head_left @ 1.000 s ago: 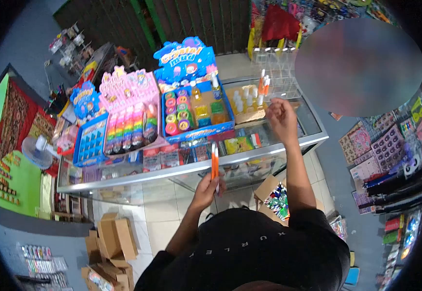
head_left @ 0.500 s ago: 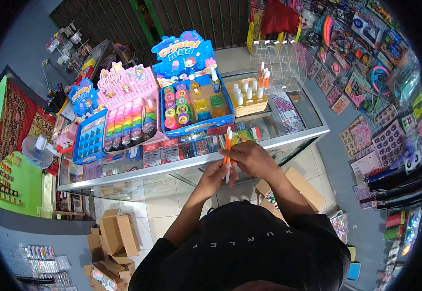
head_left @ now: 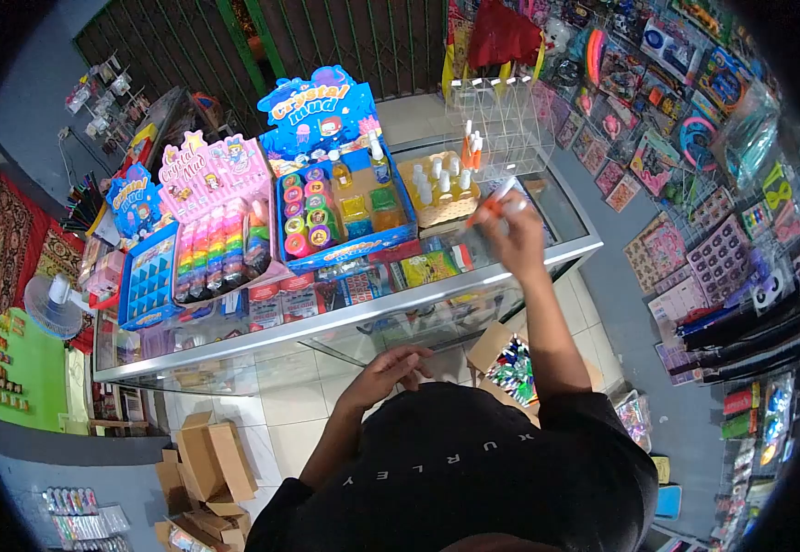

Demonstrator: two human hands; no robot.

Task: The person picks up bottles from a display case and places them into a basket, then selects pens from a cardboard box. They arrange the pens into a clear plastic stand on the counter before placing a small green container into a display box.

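Observation:
My right hand (head_left: 517, 237) is closed on an orange pen with a white end (head_left: 505, 190), stretched over the glass counter (head_left: 345, 322) near its right end. The hand is slightly blurred, and part of the pen is hidden behind the fingers. Just beyond it stands a clear acrylic rack (head_left: 519, 124), where a few similar orange pens (head_left: 471, 149) are upright in the left part. Beside the hand is a woven basket (head_left: 435, 213) of white-capped bottles. My left hand (head_left: 389, 375) is in front of my shirt, fingers loosely apart and holding nothing.
Crystal Mud display boxes in blue (head_left: 349, 256) and pink (head_left: 220, 221) cover the counter's left and middle. An opened carton of colourful pens (head_left: 515, 370) sits on the floor below. Cardboard boxes (head_left: 205, 460) lie at lower left. Hanging goods (head_left: 676, 184) line the right wall.
My hands have separated. The right one has moved forward and right over the counter with the orange pen; the left has let go and drawn back, and the pen carton shows more.

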